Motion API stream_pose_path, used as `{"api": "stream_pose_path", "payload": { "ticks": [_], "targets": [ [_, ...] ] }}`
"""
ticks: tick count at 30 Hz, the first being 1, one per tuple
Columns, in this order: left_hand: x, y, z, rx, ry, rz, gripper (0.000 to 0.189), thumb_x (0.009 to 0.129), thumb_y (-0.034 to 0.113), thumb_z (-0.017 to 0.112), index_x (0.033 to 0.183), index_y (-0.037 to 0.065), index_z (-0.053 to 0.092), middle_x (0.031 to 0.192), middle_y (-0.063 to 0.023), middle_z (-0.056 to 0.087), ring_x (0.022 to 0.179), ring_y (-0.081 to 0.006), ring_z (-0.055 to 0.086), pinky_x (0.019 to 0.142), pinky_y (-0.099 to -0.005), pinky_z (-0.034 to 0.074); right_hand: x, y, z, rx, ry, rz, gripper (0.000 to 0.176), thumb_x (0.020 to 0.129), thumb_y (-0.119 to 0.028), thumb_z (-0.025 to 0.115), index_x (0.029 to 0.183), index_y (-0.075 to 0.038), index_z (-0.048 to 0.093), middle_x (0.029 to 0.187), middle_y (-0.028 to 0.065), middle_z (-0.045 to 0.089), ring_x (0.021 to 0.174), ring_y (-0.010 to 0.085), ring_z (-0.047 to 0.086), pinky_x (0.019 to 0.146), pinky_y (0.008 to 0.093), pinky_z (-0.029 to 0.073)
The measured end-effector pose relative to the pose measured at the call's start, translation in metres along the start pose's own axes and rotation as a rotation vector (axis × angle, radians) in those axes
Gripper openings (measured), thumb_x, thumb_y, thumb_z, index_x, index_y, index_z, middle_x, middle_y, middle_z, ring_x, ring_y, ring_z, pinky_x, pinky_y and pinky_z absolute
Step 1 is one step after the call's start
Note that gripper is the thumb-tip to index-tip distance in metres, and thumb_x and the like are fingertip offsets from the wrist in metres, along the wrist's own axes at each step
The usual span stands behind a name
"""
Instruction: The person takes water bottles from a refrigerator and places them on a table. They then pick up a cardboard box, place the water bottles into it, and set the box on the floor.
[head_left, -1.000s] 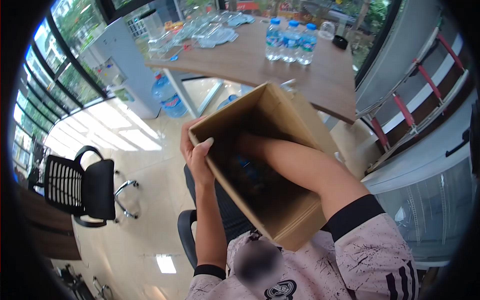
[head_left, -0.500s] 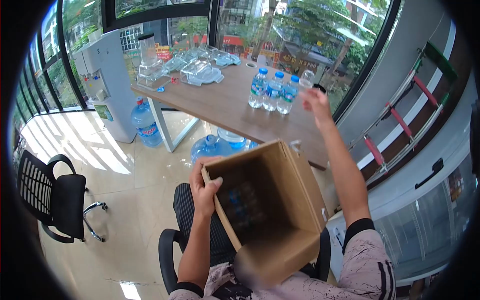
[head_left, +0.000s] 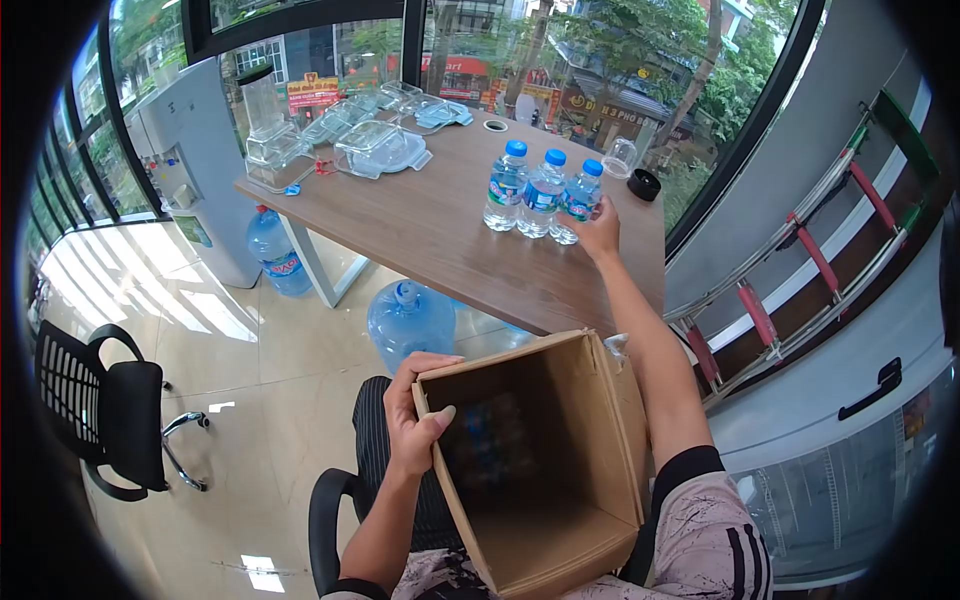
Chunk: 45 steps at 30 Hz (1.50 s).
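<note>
My left hand point(head_left: 415, 420) grips the left rim of an open cardboard box point(head_left: 565, 400), thumb inside and fingers outside. The box leans on my lap with its opening facing me. Deep in its shadow are dim shapes with blue, apparently bottles point(head_left: 490, 435). On the table, my right hand point(head_left: 598, 232) has its fingers around the right side of a water bottle point(head_left: 581, 188) with a blue cap, which stands upright. Beside it to the left are two similar bottles, a middle bottle point(head_left: 542, 195) and a left bottle point(head_left: 505, 188), close together.
The brown table point(head_left: 430, 225) holds glass containers point(head_left: 380, 148), a blender jar point(head_left: 262, 110), a clear cup point(head_left: 618, 158) and a black lid point(head_left: 644, 184). Large water jugs point(head_left: 410, 318) stand below. A dispenser point(head_left: 195, 150), black office chair point(head_left: 130, 410) and folded ladder point(head_left: 815, 250) surround it.
My right hand has moved left and down onto the rightmost bottle and closed around it. My left hand keeps its hold on the box, which sits slightly lower in view.
</note>
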<state>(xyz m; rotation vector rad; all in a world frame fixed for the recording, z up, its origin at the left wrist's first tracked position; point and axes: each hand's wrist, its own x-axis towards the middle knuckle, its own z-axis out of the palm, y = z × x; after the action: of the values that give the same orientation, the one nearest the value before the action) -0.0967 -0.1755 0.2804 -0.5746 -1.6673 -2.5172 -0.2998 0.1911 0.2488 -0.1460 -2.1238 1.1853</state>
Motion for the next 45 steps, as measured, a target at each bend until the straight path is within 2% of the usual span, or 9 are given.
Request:
{"api": "stream_pose_path", "payload": {
  "ticks": [5, 10, 16, 18, 24, 28, 32, 35, 45],
  "targets": [
    [-0.001, 0.005, -0.007, 0.039, 0.03, 0.035, 0.047, 0.061, 0.021, 0.059, 0.101, -0.002, 0.059, 0.1, -0.0105, 0.059, 0.094, -0.0183, 0.055, 0.087, -0.0288, 0.041, -0.01, -0.022, -0.028, 0.161, -0.152, 0.006, 0.065, 0.056, -0.014, 0.087, 0.11, -0.001, 0.053, 0.104, 0.0086, 0.063, 0.089, 0.0165, 0.062, 0.079, 0.0318, 0.051],
    [-0.007, 0.007, -0.017, 0.013, 0.036, 0.029, 0.041, 0.064, 0.015, 0.058, 0.102, -0.001, 0.059, 0.098, -0.007, 0.059, 0.092, -0.0145, 0.054, 0.086, -0.027, 0.041, -0.04, -0.15, -0.093, 0.494, -0.385, -0.101, 0.067, 0.061, 0.006, 0.08, 0.12, 0.0, 0.049, 0.106, 0.0056, 0.061, 0.098, 0.0162, 0.061, 0.089, 0.0314, 0.049],
    [-0.015, 0.019, -0.022, 0.021, 0.046, 0.081, 0.039, 0.066, 0.011, 0.056, 0.103, 0.0, 0.058, 0.097, -0.0059, 0.06, 0.09, -0.0129, 0.054, 0.084, -0.0257, 0.042, -0.094, -0.282, -0.137, 0.272, -1.025, -0.37, 0.076, 0.056, -0.012, 0.088, 0.121, -0.002, 0.05, 0.119, 0.009, 0.057, 0.109, 0.0211, 0.056, 0.098, 0.0358, 0.044],
    [-0.018, 0.022, -0.026, 0.014, 0.066, 0.091, 0.039, 0.066, 0.011, 0.055, 0.103, 0.001, 0.058, 0.095, -0.0056, 0.059, 0.089, -0.0128, 0.054, 0.082, -0.0251, 0.042, -0.122, -0.322, -0.115, 0.097, -1.298, -0.528, 0.074, 0.054, -0.013, 0.087, 0.117, -0.001, 0.05, 0.109, 0.0141, 0.062, 0.104, 0.0226, 0.061, 0.091, 0.0366, 0.049],
    [-0.026, 0.03, -0.039, -0.04, 0.066, 0.127, 0.039, 0.067, 0.01, 0.054, 0.105, 0.001, 0.058, 0.094, -0.0061, 0.058, 0.089, -0.0126, 0.053, 0.083, -0.0247, 0.042, -0.178, -0.306, -0.059, -0.108, -1.706, -0.455, 0.066, 0.055, -0.016, 0.082, 0.112, 0.0, 0.053, 0.093, 0.013, 0.065, 0.089, 0.0213, 0.064, 0.08, 0.0315, 0.05],
    [-0.027, 0.035, -0.042, -0.049, 0.055, 0.181, 0.039, 0.067, 0.01, 0.053, 0.105, 0.001, 0.058, 0.093, -0.0061, 0.058, 0.087, -0.0125, 0.053, 0.081, -0.0243, 0.041, -0.186, -0.295, -0.04, -0.239, -1.683, -0.405, 0.071, 0.053, -0.021, 0.083, 0.113, 0.001, 0.053, 0.095, 0.0158, 0.066, 0.089, 0.025, 0.064, 0.078, 0.0334, 0.051],
    [-0.029, 0.04, -0.036, 0.016, 0.032, 0.226, 0.039, 0.067, 0.009, 0.053, 0.106, 0.0, 0.058, 0.093, -0.0056, 0.057, 0.086, -0.0124, 0.052, 0.08, -0.0238, 0.04, -0.2, -0.291, 0.009, -0.881, -1.619, -0.462, 0.059, 0.049, -0.025, 0.084, 0.099, 0.0, 0.065, 0.098, 0.0167, 0.067, 0.094, 0.03, 0.064, 0.08, 0.0376, 0.051],
    [-0.032, 0.038, -0.03, 0.027, 0.021, 0.22, 0.039, 0.067, 0.008, 0.052, 0.105, 0.0, 0.057, 0.095, -0.006, 0.057, 0.089, -0.0123, 0.051, 0.082, -0.0235, 0.039, -0.213, -0.272, 0.055, -1.168, -1.78, -0.669, 0.045, 0.065, -0.022, 0.073, 0.104, -0.001, 0.064, 0.095, 0.0176, 0.066, 0.093, 0.0323, 0.064, 0.083, 0.0397, 0.051],
    [-0.027, 0.04, -0.044, -0.069, 0.092, 0.193, 0.046, 0.064, 0.014, 0.051, 0.106, -0.005, 0.054, 0.095, -0.0113, 0.058, 0.089, -0.0168, 0.054, 0.085, -0.0267, 0.042, -0.25, -0.125, 0.126, -0.821, -1.294, -0.661, 0.028, 0.071, -0.02, 0.067, 0.095, -0.004, 0.068, 0.093, 0.0159, 0.068, 0.089, 0.0305, 0.065, 0.081, 0.0397, 0.052]
  ]
}}
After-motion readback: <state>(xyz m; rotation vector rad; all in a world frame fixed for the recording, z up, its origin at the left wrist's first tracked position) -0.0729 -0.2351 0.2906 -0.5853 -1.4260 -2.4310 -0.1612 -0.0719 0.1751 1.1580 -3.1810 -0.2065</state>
